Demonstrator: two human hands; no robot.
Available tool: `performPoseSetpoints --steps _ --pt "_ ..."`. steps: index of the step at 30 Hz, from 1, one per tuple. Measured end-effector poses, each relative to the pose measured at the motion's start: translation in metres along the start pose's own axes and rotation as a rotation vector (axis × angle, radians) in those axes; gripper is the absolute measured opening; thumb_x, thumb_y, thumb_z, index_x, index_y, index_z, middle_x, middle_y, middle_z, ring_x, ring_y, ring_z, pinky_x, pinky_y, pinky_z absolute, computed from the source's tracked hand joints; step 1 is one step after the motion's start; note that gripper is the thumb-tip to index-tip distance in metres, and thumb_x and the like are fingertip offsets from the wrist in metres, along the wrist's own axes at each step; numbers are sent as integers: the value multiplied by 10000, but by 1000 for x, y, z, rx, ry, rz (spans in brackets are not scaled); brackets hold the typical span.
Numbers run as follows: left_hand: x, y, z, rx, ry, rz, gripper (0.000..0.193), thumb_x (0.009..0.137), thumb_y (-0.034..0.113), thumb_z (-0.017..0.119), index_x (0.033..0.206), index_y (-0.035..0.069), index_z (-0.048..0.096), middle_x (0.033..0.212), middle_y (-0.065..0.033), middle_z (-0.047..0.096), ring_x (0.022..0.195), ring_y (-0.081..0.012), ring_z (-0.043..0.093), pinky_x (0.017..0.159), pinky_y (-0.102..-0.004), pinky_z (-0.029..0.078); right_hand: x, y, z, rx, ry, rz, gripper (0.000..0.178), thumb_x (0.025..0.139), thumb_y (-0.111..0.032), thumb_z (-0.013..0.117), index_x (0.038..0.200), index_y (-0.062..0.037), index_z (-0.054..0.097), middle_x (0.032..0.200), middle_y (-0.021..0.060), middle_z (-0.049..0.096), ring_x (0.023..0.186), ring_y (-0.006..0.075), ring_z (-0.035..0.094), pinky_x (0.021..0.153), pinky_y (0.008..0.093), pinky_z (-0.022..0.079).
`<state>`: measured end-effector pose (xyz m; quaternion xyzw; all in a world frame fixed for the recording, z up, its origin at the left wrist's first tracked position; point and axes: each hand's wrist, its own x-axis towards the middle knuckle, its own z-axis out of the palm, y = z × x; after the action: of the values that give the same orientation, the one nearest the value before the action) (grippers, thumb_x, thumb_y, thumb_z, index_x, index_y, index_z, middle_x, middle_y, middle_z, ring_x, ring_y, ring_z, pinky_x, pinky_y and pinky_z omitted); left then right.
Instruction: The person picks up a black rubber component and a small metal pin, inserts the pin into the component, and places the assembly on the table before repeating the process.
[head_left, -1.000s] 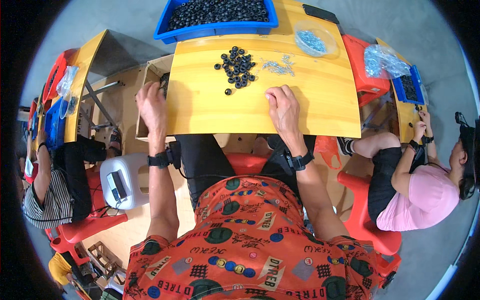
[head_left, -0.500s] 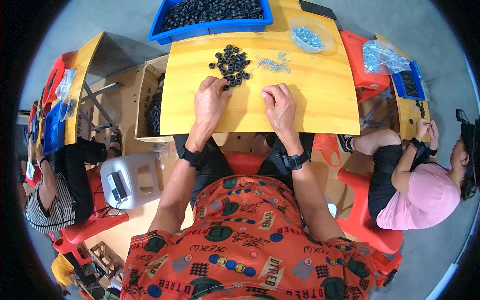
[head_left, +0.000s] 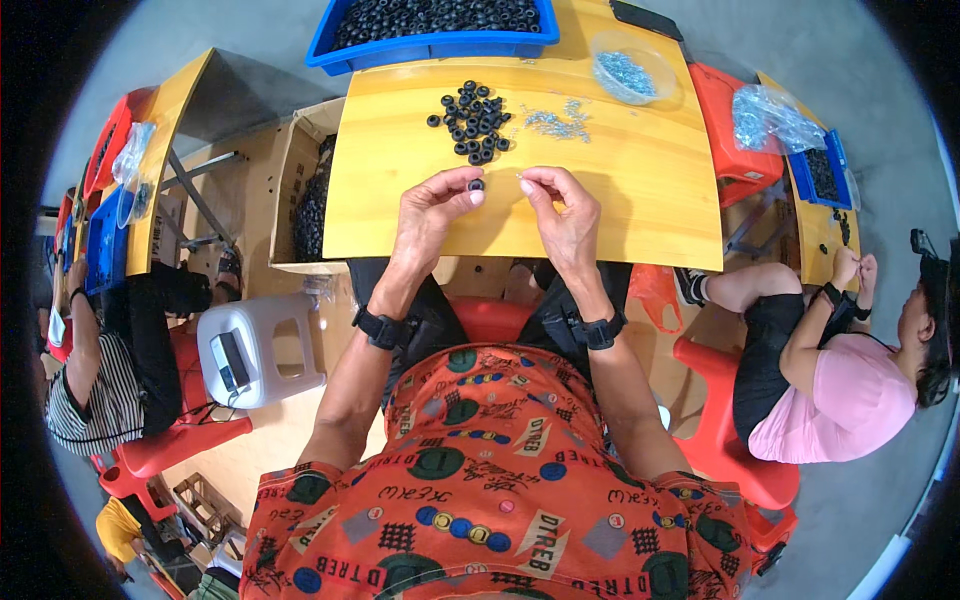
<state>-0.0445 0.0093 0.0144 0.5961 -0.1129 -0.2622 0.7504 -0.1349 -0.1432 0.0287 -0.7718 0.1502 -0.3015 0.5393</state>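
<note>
While the left hand pinches a black ring between thumb and forefinger, the right hand, across a small gap, pinches a tiny pale piece, too small to identify. Both are over the yellow wooden tabletop toward its near edge, with open wood reaching the right edge. Beyond lie loose black rings, silvery bits and a blue tray.

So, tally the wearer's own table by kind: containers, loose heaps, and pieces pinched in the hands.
Blue tray: 1
Translucent bowl: 1
Heap of black rings: 1
Heap of silvery bits: 1
Black ring in left hand: 1
Tiny piece in right hand: 1
Total: 6
</note>
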Motion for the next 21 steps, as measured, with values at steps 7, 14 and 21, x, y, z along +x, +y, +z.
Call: performPoseSetpoints --steps 7,14,21 --pt "-7 -1 -2 -24 -24 -25 315 818 1 708 1131 13 670 1028 -64 691 911 -115 618 848 -252 498 -3 -10 4 170 -84 138 112 879 -66 657 968 -4 681 871 38 699 763 87 615 726 234 497" --pt "-8 -1 -3 -124 -72 -5 319 902 58 631 1218 20 617 1029 -91 684 897 -134 627 843 -263 510 -8 -12 9 178 -145 159 118 888 -90 654 967 -8 683 869 33 696 774 82 614 733 231 494" --pt "-9 1 -3 -335 -145 -63 302 986 110 508 1259 -8 561 1046 -137 672 878 -164 642 816 -276 527 -10 -21 11 217 -160 155 121 884 -84 651 961 4 681 874 52 701 801 99 636 753 249 507"
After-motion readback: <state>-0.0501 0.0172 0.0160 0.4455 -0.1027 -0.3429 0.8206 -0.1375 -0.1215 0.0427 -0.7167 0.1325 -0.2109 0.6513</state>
